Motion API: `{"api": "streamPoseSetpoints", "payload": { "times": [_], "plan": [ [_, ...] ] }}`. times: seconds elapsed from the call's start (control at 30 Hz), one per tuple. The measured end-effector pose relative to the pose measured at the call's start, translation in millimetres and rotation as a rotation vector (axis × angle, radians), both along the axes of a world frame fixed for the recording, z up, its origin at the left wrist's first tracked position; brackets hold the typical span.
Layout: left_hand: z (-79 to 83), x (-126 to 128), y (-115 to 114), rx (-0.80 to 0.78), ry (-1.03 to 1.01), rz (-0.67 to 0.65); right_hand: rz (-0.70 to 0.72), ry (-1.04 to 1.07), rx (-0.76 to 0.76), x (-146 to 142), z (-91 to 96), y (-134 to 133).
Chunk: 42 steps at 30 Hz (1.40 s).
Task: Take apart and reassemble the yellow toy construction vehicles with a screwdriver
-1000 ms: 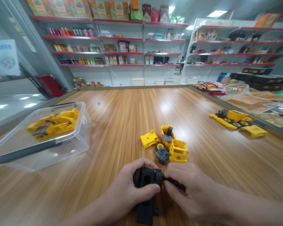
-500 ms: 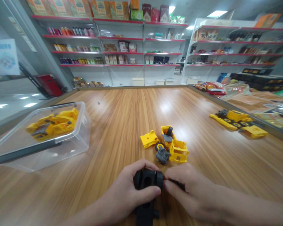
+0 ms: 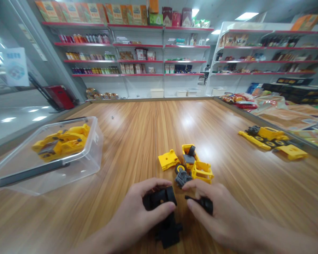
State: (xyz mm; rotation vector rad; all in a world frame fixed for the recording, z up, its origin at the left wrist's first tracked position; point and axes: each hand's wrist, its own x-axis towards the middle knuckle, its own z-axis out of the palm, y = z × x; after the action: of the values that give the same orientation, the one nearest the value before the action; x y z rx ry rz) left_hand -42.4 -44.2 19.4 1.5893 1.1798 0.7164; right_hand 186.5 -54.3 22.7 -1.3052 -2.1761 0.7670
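My left hand is wrapped round a black toy chassis piece near the table's front edge. My right hand pinches a small black wheel-and-axle part, held a little apart from the chassis on its right. Just beyond both hands lies a small heap of loose toy parts: yellow panels, a yellow cab frame, a grey block and a small wheel.
A clear plastic box holding yellow toy parts stands at the left on the wooden table. Another yellow toy vehicle in pieces lies at the far right. Shop shelves with goods line the back.
The small black part in my right hand has come away from the chassis and moved right. The chassis in my left hand has tilted and shifted slightly left.
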Motion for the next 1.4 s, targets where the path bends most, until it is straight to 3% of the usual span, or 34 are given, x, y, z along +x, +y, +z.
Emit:
{"api": "streamPoseSetpoints", "payload": {
  "times": [0.13,0.33,0.5,0.63,0.7,0.9,1.03,1.1,1.2,1.4],
  "plan": [
    [-2.1,-4,3,-0.122,-0.138,0.033,-0.063,-0.109,0.118,4,-9.8,4],
    [-3.4,-4,0,-0.178,-0.182,-0.086,-0.005,-0.276,0.119,3,-17.3,3],
    [-3.2,-9,-3,-0.086,-0.108,-0.090,0.122,-0.253,0.089,1,-18.4,5],
    [-0.7,-11,0,-0.019,-0.083,-0.011,0.023,-0.308,0.101,3,-24.6,13],
    [0.0,-8,2,-0.098,-0.167,0.050,-0.033,-0.367,0.098,3,-26.3,18],
    [3.5,4,9,-0.555,-0.678,0.337,-0.016,-0.360,0.152,3,-19.1,23],
    [15.0,6,9,-0.710,-0.774,0.503,-0.004,-0.326,0.208,5,-11.9,21],
    [19.4,6,8,-0.730,-0.771,0.482,0.004,-0.333,0.236,5,-10.4,21],
    [20.0,5,6,-0.695,-0.766,0.349,0.002,-0.322,0.291,6,-11.2,23],
    [8.5,1,0,-0.618,-0.742,0.073,0.028,-0.230,0.293,8,-13.4,23]
  ]
}}
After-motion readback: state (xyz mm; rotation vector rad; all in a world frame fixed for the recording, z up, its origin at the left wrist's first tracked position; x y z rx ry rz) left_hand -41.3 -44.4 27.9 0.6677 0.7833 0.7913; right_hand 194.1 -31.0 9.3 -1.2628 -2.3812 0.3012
